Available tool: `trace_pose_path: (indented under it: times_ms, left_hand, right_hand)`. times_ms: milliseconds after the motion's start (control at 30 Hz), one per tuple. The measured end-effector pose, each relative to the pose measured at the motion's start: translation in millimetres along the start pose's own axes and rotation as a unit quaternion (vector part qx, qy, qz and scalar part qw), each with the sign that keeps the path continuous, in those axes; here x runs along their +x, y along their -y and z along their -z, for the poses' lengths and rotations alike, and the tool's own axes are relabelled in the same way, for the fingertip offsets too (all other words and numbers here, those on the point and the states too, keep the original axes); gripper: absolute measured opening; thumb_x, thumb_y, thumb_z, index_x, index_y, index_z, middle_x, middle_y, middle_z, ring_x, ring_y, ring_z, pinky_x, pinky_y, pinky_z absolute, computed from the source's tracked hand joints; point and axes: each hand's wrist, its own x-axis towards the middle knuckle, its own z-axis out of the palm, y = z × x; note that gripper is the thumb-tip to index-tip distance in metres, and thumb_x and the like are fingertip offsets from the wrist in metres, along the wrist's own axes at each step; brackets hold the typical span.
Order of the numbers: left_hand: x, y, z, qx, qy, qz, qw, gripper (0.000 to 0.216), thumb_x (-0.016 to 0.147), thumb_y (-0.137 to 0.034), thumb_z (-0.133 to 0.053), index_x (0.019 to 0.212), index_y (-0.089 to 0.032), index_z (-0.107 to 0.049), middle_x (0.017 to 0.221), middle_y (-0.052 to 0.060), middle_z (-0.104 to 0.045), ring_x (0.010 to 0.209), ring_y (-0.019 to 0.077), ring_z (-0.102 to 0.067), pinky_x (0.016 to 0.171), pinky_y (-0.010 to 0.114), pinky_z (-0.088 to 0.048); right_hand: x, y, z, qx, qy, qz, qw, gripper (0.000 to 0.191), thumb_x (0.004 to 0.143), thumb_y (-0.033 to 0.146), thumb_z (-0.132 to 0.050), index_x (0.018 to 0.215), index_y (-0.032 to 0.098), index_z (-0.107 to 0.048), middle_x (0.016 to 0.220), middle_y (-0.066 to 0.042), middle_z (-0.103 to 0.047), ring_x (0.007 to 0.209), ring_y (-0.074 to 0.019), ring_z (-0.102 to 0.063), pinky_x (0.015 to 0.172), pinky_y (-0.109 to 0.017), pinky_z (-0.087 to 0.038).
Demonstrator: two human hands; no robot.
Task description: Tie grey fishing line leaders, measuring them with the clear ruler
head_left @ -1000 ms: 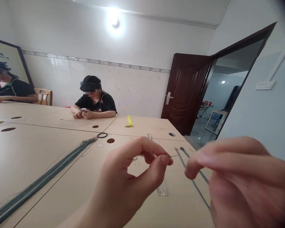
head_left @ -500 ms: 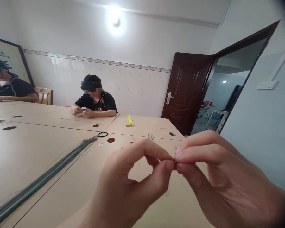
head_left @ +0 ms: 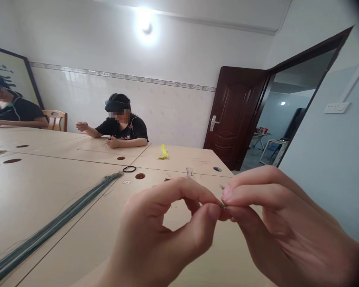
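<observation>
My left hand (head_left: 170,227) pinches with thumb and forefinger, making a loop of fingers above the table. Facing it, my right hand (head_left: 275,211) is closed in a pinch too, its fingertips almost meeting the left ones. Between the two pinches shows a tiny dark, thread-like piece (head_left: 223,207); most of it is hidden by the fingers. To the left, a long bundle of grey-green threads (head_left: 62,217) lies slantwise on the table, its knotted end away from me.
The pale table (head_left: 86,247) has several round holes. On it lie a yellow thread bundle (head_left: 163,153), a black ring (head_left: 129,169), a small label (head_left: 126,182) and a ruler-like strip (head_left: 189,172). A person (head_left: 122,123) sits opposite, another (head_left: 14,105) at far left.
My fingertips have drawn slightly apart, the right hand shifting a little right, so more of the tiny piece shows. The person opposite has raised one hand out to the side.
</observation>
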Motion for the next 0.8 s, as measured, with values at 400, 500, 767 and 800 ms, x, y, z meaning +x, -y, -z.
trace_pose_path:
  times_ms: [400,500,767,800]
  left_hand:
    - [2.1,-4.7,3.4,0.031,0.024,-0.009,0.999,0.020,0.073,-0.005,-0.058,0.067,-0.023,-0.065,0.061,-0.010,-0.069,0.053,0.0061,-0.062,0.048,0.013,-0.048]
    - [1.4,-2.7,1.5,0.006,-0.002,-0.023,1.000,0.020,0.072,-0.005,-0.058,0.066,-0.023,-0.065,0.059,-0.010,-0.068,0.051,0.0054,-0.060,0.046,0.012,-0.046]
    - [3.5,-5.6,4.8,0.033,0.036,0.005,0.999,0.020,0.074,-0.004,-0.057,0.068,-0.022,-0.064,0.063,-0.009,-0.069,0.056,0.0058,-0.062,0.050,0.012,-0.049]
    - [3.5,-6.1,5.1,0.033,0.034,0.003,0.999,0.020,0.074,-0.004,-0.057,0.068,-0.022,-0.063,0.063,-0.009,-0.069,0.055,0.0058,-0.062,0.050,0.012,-0.049]
  right_hand:
    - [-1.8,-0.4,1.9,-0.024,0.010,0.015,1.000,0.011,0.091,0.023,-0.056,0.080,0.024,-0.059,0.080,0.005,-0.059,0.072,-0.0047,-0.056,0.066,-0.014,-0.050]
    - [-1.6,-0.1,0.7,-0.023,0.012,0.010,1.000,0.010,0.090,0.023,-0.057,0.080,0.024,-0.059,0.081,0.005,-0.059,0.072,-0.0045,-0.056,0.066,-0.013,-0.049]
    - [-0.4,-0.8,-0.1,-0.034,0.011,0.017,0.999,0.011,0.091,0.024,-0.056,0.081,0.024,-0.060,0.079,0.003,-0.060,0.070,-0.0069,-0.058,0.061,-0.016,-0.051]
    - [0.1,-1.5,0.0,-0.036,0.008,0.017,0.999,0.011,0.091,0.024,-0.055,0.081,0.024,-0.060,0.079,0.003,-0.060,0.069,-0.0068,-0.058,0.060,-0.016,-0.051]
